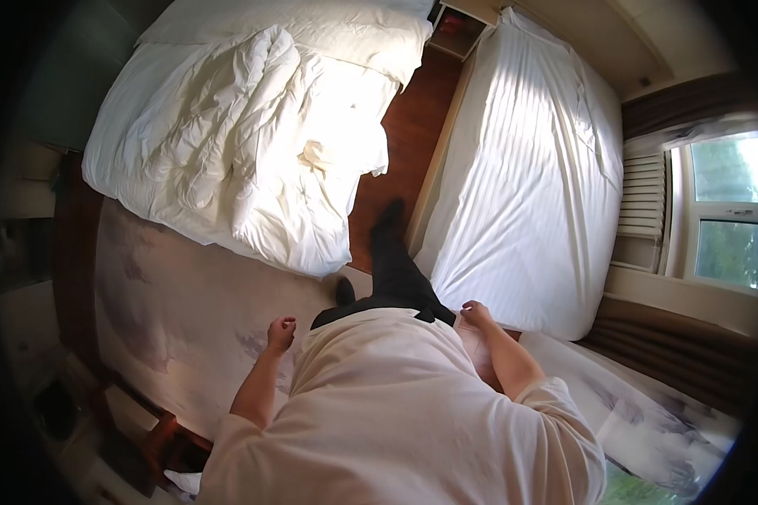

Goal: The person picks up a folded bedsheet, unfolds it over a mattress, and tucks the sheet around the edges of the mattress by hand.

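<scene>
Beside the right bed (531, 185), our right hand (475, 315) hangs low; over the rug (194, 295), our left hand (281, 334).
Fingers on both look loosely curled, holding nothing we can see; how tightly closed, we cannot tell. Our arms (258, 383) are likely out for balance, one leg (394, 265) being forward. The rumpled quilt (244, 160) lies on the left bed (133, 103); between beds the floor (414, 105) makes a narrow lane, the rug wider room.
</scene>
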The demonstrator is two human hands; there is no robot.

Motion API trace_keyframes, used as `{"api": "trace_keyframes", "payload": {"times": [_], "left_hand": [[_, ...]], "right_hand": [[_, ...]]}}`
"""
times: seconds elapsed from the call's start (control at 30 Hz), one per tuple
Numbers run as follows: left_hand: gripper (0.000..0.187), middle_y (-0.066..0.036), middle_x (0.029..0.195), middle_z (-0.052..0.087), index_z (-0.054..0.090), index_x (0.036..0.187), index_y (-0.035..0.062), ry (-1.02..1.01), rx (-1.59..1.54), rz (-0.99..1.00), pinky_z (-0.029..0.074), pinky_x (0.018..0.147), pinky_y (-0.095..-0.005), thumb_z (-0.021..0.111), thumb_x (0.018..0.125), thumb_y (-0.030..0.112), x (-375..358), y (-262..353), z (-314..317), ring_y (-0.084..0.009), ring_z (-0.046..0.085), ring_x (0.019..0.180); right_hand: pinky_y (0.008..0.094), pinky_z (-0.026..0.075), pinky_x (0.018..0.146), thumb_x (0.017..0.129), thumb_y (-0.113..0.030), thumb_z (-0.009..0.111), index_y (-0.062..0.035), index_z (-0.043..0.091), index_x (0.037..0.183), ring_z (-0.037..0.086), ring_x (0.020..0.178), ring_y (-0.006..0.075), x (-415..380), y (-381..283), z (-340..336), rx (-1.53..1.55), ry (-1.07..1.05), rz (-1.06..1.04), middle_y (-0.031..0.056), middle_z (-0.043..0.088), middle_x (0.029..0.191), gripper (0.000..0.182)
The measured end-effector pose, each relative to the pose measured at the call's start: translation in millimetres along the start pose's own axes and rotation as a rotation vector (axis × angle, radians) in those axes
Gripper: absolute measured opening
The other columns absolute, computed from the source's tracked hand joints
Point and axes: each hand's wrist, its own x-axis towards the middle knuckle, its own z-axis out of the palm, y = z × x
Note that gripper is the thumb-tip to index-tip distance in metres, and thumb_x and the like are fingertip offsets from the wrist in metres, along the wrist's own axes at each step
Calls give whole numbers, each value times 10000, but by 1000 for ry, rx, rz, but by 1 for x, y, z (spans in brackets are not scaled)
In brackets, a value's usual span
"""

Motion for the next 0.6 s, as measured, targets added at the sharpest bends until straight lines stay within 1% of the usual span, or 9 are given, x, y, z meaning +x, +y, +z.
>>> {"api": "trace_keyframes", "payload": {"times": [0.07,0.17,0.23,0.27,0.37,0.4,0.5,0.57,0.6], "left_hand": [[259,-82,797,708,708,1082,47,-35,6,37,538,670,-314,675,881,208,19,55,11,-147,663,694],[268,-100,835,720,698,1093,31,-52,-28,28,546,715,-325,670,894,207,77,91,34,-167,678,742],[265,-112,878,721,689,1106,26,-25,42,58,547,740,-329,660,908,200,78,161,36,-181,680,759],[264,-118,899,721,685,1112,24,-9,70,78,547,752,-331,656,915,196,81,197,39,-188,682,768],[257,-124,960,718,674,1121,13,23,222,169,540,786,-330,638,937,188,113,226,41,-197,681,819],[252,-103,985,717,657,1154,6,-10,238,123,534,829,-313,618,964,167,116,246,38,-168,666,879],[238,-125,978,711,667,1114,5,-43,94,-270,527,820,-329,612,955,173,132,265,42,-188,679,902],[246,-131,981,710,667,1111,1,-130,136,-273,524,823,-334,596,964,186,137,269,43,-199,680,912],[251,-134,983,710,667,1110,-1,-173,158,-274,523,825,-337,587,969,192,141,264,44,-205,681,917]], "right_hand": [[401,531,950,842,-308,646,-81,708,1150,689,1051,331,34,-13,-8,33,-17,-22,183,735,1065,387],[414,557,874,845,-307,660,-65,705,1141,712,947,327,94,-48,-35,-11,34,-113,177,737,1037,384],[436,549,892,849,-308,650,-69,696,1153,700,966,354,129,-83,-61,-8,26,-154,166,739,1020,389],[431,538,915,856,-299,639,-66,691,1154,690,994,356,141,-101,-72,21,10,-158,168,732,1038,382],[431,479,1010,876,-262,603,-65,673,1182,621,1147,344,217,-154,-99,-38,40,-284,172,681,1183,371],[433,455,1046,883,-249,590,-66,667,1196,592,1209,337,238,-164,-98,-80,47,-331,172,659,1247,370],[487,338,1145,903,-210,551,-60,644,1229,446,1369,316,313,-202,-103,-459,95,-395,155,530,1427,371],[553,265,1171,924,-197,521,-63,609,1285,349,1432,302,369,-220,-93,-705,33,-422,126,486,1461,396],[559,265,1169,929,-196,516,-59,613,1283,349,1430,299,397,-217,-81,-746,101,-504,125,496,1450,393]]}}
